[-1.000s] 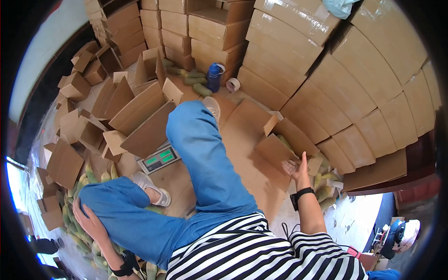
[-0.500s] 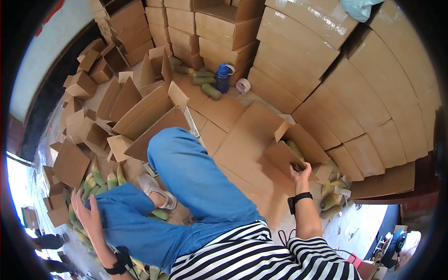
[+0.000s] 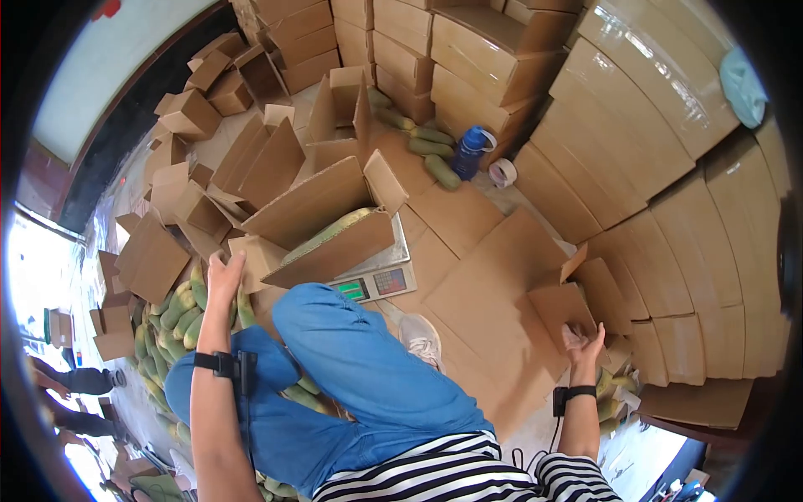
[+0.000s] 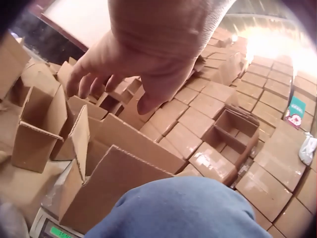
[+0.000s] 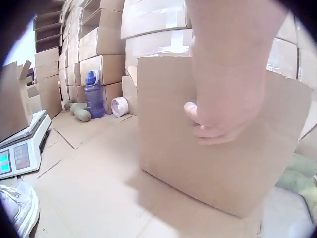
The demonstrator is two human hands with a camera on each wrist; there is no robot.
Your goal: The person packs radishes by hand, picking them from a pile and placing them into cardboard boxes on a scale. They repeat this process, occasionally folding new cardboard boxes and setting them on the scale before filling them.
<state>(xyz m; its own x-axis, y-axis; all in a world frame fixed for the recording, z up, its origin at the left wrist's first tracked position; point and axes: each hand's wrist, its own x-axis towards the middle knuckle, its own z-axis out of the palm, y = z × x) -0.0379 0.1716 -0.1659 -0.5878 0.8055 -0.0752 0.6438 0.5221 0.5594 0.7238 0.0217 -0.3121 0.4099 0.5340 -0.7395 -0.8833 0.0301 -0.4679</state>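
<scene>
My left hand [image 3: 224, 280] is at the near-left flap [image 3: 255, 261] of an open cardboard box [image 3: 330, 251]. That box sits on a digital scale [image 3: 393, 283] and holds a long pale-green gourd-like vegetable [image 3: 335, 230]. In the left wrist view, the left hand [image 4: 143, 64] has loosely bent fingers, the thumb apart and nothing between them. My right hand [image 3: 584, 341] hangs close to the near wall of another open box [image 3: 556, 314] at the right. Its fingers [image 5: 213, 134] bend loosely in front of that wall in the right wrist view.
Open boxes [image 3: 268, 155] crowd the left, with a heap of green vegetables [image 3: 180, 322] below. Stacked cartons [image 3: 623, 125] form a wall behind and right. A blue bottle [image 3: 471, 155] and tape roll [image 3: 502, 173] stand by them. Another person's legs [image 3: 79, 381] show far left.
My left hand has left my knee and reached forward to the flap of the box on the scale. The right hand stays by the right box. My knee and the view have shifted, uncovering the scale.
</scene>
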